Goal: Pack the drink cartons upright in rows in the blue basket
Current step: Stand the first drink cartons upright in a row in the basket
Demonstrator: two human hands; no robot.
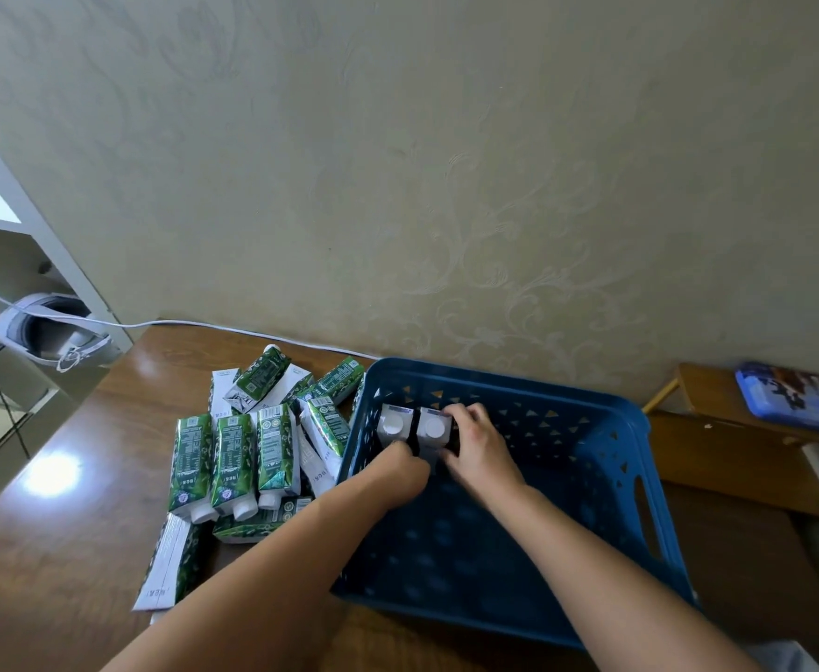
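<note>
Two drink cartons stand upright in the blue basket (504, 482), tucked into its far left corner at about eleven o'clock from the basket's middle: the left carton (394, 425) against the left wall and the right carton (434, 427) touching it on its three o'clock side, both with their white round caps facing up. Their long axes run vertically, so only the tops show (the bodies are hidden by the hands and the basket's depth).

The left hand (400, 465) sits at six o'clock from the left carton, its fingers curled toward the carton's near face; whether they pinch it or merely press it I cannot tell, since the fingertips are hidden behind the knuckles. The right hand (478, 446) lies at four o'clock from the right carton, its fingers (461, 413) curled round that carton's right side and top edge, gripping it.

The row looks barely begun: the rest of the basket floor is bare blue plastic toward three and six o'clock. The next slot would lie at three o'clock from the right carton, which the right hand is nearer to.

The supply, a heap of green-and-white cartons (233, 458), lies flat on the wooden table (58, 550) at nine o'clock from the basket, long axes mostly pointing toward six o'clock, nearest the left hand. A white cable (233, 327) runs along the wall at twelve.
</note>
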